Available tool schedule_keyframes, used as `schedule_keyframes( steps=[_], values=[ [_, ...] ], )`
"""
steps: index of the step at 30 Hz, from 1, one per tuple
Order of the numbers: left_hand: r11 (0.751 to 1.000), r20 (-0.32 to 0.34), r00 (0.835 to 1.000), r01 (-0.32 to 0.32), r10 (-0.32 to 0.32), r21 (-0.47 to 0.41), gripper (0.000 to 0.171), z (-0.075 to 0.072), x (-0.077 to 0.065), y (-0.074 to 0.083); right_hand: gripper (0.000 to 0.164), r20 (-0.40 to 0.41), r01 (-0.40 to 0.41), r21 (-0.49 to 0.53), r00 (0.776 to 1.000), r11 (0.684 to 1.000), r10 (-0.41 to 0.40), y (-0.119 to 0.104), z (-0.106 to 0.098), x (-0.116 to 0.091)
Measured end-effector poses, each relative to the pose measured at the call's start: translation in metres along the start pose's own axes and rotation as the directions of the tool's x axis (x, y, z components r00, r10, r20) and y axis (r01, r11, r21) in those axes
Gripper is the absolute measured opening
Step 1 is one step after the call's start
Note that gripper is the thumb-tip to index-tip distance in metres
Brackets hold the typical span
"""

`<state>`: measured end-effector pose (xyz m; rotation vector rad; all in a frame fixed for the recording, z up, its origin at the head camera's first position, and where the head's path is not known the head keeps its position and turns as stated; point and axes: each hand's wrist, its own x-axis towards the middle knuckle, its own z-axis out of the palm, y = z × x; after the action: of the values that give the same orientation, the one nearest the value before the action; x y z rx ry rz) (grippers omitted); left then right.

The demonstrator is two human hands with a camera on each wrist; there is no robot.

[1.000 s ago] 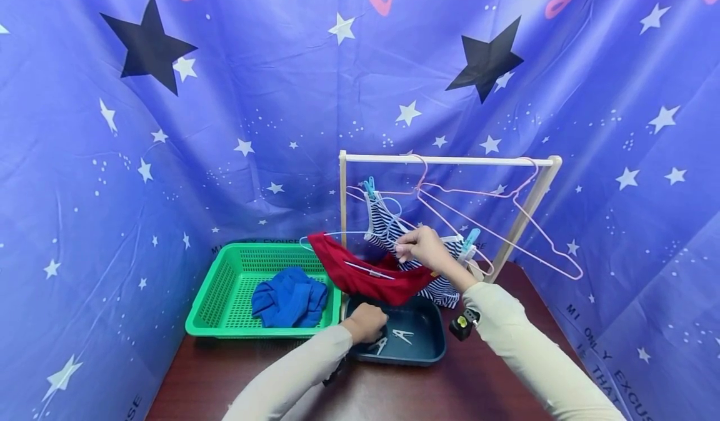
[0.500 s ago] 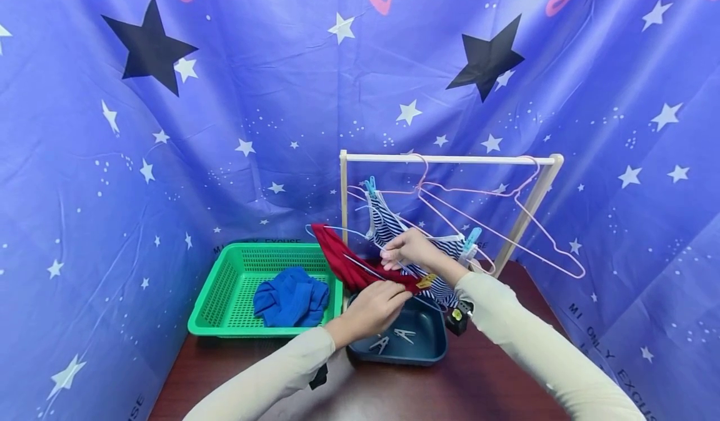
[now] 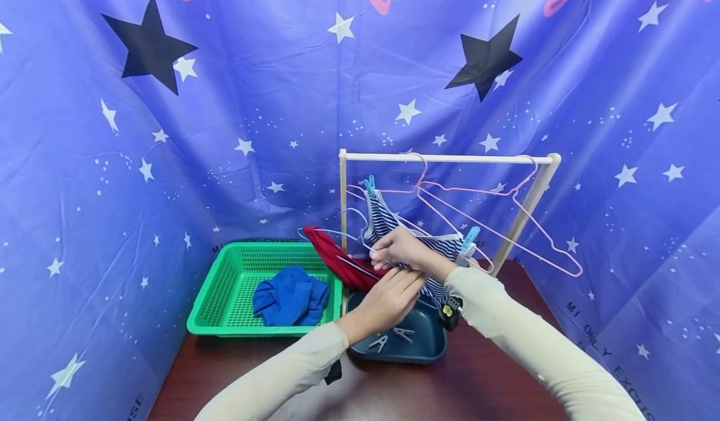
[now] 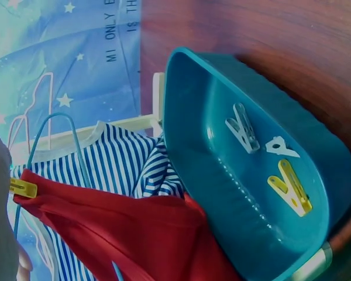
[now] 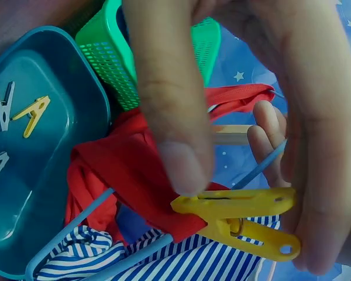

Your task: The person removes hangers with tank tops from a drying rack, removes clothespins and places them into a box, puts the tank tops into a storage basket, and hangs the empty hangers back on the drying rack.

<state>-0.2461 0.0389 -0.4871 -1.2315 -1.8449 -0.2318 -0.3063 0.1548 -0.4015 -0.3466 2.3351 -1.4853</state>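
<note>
My left hand curls its thumb and fingers round a yellow clothespin, hidden behind it in the head view. The clothespin bites the edge of a red garment and the bar of a light-blue hanger. Just above, my right hand pinches the hanger with its fingertips. One end of the garment drapes over the hanger's far left end. Behind both hands hangs a navy-and-white striped garment, pinned with blue clothespins.
A dark teal bin with several clothespins stands below the hands. To its left is a green basket holding blue cloth. Pink hangers hang on a wooden rack behind.
My left hand has come up from the bin to the yellow clothespin on the red garment. The right hand has shifted left and slightly down, tilting the hanger.
</note>
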Motion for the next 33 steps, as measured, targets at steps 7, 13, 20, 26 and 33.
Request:
schedule_keyframes(
  steps=[7, 13, 20, 26, 33],
  values=[
    [0.999, -0.024, 0.999, -0.039, 0.039, -0.003, 0.031, 0.0, -0.003, -0.003, 0.015, 0.004, 0.027, -0.048, 1.0, 0.998, -0.027, -0.002, 0.001, -0.004],
    [0.997, -0.045, 0.996, -0.079, 0.079, -0.006, 0.028, -0.003, -0.008, -0.006, 0.013, 0.009, 0.052, -0.09, 0.999, 0.995, -0.051, -0.003, 0.002, -0.006],
    [0.987, -0.056, 0.986, -0.153, 0.157, 0.056, 0.034, -0.007, -0.012, -0.01, 0.012, 0.031, 0.078, -0.101, 0.997, 0.992, -0.076, -0.006, 0.005, -0.006],
    [0.984, -0.09, 0.98, -0.174, 0.177, 0.046, 0.033, -0.005, -0.017, -0.011, 0.012, 0.027, 0.084, -0.113, 0.996, 0.99, -0.081, -0.008, 0.006, -0.008],
    [0.979, -0.137, 0.972, -0.177, 0.19, 0.105, 0.033, -0.004, -0.018, -0.011, 0.012, 0.017, 0.089, -0.126, 0.996, 0.988, -0.088, -0.007, 0.008, -0.008]
  ],
)
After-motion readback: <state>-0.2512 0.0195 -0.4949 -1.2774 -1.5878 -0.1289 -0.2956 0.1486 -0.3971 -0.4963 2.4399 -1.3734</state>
